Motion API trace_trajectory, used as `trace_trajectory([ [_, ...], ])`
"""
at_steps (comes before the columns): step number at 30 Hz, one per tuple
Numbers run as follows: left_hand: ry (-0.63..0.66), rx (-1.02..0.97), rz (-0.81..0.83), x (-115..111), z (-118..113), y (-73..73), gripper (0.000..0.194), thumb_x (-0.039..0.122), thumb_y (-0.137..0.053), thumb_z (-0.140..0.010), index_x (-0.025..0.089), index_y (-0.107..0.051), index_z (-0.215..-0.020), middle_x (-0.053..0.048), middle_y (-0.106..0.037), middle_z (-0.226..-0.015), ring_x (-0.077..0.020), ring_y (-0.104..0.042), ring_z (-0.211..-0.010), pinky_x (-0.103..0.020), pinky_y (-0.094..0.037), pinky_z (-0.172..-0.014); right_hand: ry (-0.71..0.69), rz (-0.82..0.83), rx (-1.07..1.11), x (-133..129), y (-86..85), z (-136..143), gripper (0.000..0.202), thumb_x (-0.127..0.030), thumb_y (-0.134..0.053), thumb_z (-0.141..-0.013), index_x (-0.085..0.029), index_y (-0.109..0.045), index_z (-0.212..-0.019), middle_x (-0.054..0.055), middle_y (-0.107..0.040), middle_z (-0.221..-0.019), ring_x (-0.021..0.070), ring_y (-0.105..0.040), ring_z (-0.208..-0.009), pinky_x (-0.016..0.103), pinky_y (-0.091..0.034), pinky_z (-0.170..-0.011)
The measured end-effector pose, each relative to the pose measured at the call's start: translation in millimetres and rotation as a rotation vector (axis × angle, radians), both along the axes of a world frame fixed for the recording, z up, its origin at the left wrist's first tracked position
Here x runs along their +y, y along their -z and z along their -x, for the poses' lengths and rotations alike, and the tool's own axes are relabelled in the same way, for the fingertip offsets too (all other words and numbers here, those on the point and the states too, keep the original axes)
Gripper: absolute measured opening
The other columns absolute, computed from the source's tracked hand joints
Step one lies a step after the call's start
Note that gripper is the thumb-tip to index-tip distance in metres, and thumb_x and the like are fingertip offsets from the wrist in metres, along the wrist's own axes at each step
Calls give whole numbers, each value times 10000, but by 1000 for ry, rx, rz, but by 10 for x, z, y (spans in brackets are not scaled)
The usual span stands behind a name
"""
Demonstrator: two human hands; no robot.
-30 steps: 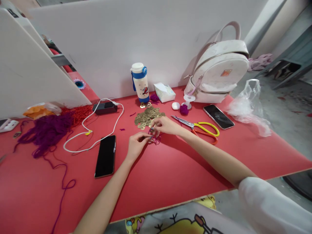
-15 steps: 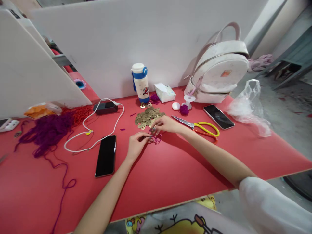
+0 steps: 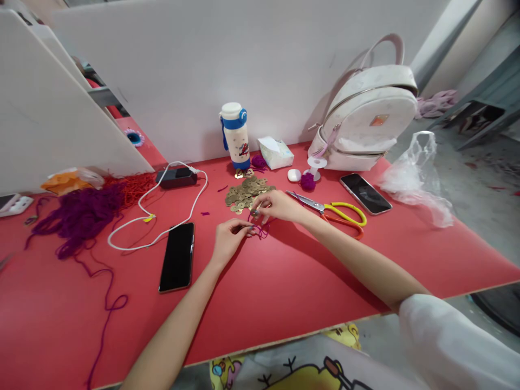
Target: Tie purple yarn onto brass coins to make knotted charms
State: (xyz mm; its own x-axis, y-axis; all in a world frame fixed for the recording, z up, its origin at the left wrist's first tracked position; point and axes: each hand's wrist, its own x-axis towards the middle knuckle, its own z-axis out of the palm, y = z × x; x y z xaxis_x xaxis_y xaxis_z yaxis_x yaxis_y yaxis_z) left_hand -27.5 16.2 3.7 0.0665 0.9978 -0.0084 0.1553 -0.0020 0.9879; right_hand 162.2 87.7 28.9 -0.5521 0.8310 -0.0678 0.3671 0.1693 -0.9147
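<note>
My left hand (image 3: 232,238) pinches a thin purple cord (image 3: 262,232) between thumb and fingers, in the middle of the red table. Just to its right, my right hand (image 3: 271,207) has its fingers curled together beside the same cord, near the lower edge of a pile of brass-coloured coins (image 3: 247,190). Its fingertips are too small to show clearly what lies between them. Loose loops of the cord hang below the fingers of both hands. Scissors (image 3: 325,207) with yellow and orange handles lie open to the right of my right hand.
A black phone (image 3: 177,257) and white cable (image 3: 140,248) lie left of my hands, with purple yarn (image 3: 81,216) farther left. Behind the coins stands a bottle (image 3: 236,138). A spool (image 3: 316,167), second phone (image 3: 365,194), backpack (image 3: 365,122) and plastic bag (image 3: 418,179) are at right.
The camera view has shifted very slightly. My right hand's fingers have moved a little at the cord; my left hand keeps its pinch.
</note>
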Motion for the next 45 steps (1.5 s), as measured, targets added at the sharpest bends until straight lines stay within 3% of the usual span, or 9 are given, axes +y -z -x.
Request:
trace_trajectory([
  [10, -19, 9, 1, -10, 3, 25, 73, 204, -689, -733, 155, -740, -752, -54, -744, -701, -206, -733, -664, -335, -614, -707, -55, 253, 137, 25, 53, 39, 175, -73, -606, -754, -138, -737, -850, 21, -747, -719, 155, -732, -623, 203, -575, -561],
  [23, -13, 12, 0, 3, 7, 55, 72, 211, -691, -730, 162, -741, -748, -49, -747, -712, -207, -734, -665, -340, -619, -705, -134, 266, 191, 35, 134, 2, 200, -234, -714, -719, -151, -773, -892, 36, -738, -695, 148, -694, -592, 230, -540, -556],
  [30, -10, 9, -5, 4, 12, 60, 72, 208, -696, -731, 157, -740, -758, -41, -730, -679, -203, -730, -647, -336, -624, -699, -95, 173, 157, 37, 123, 20, 121, -268, -699, -740, -150, -692, -763, -1, -678, -634, 129, -665, -592, 199, -489, -524],
  [36, -79, -71, -73, 5, 5, 24, 129, 276, -737, -713, 152, -747, -746, -80, -736, -904, -201, -727, -701, -336, -640, -652, -93, 25, 139, 78, -169, -112, 147, -305, -630, -828, -175, -599, -767, -2, -676, -704, 130, -652, -661, 231, -502, -618],
  [41, -74, -89, -27, -3, -8, -3, 136, 283, -723, -723, 147, -717, -722, -37, -686, -668, -200, -719, -603, -344, -638, -636, -25, -74, 351, 38, -550, -287, 222, -404, -620, -877, -198, -556, -825, 26, -706, -825, 144, -677, -753, 235, -502, -633],
  [45, -47, -91, -4, -3, -14, 15, 155, 294, -722, -728, 146, -694, -766, -30, -682, -635, -208, -726, -611, -330, -636, -625, 113, -203, 622, -73, -798, -367, 257, -453, -626, -884, -217, -528, -851, 58, -710, -1063, 190, -681, -1026, 279, -531, -777],
])
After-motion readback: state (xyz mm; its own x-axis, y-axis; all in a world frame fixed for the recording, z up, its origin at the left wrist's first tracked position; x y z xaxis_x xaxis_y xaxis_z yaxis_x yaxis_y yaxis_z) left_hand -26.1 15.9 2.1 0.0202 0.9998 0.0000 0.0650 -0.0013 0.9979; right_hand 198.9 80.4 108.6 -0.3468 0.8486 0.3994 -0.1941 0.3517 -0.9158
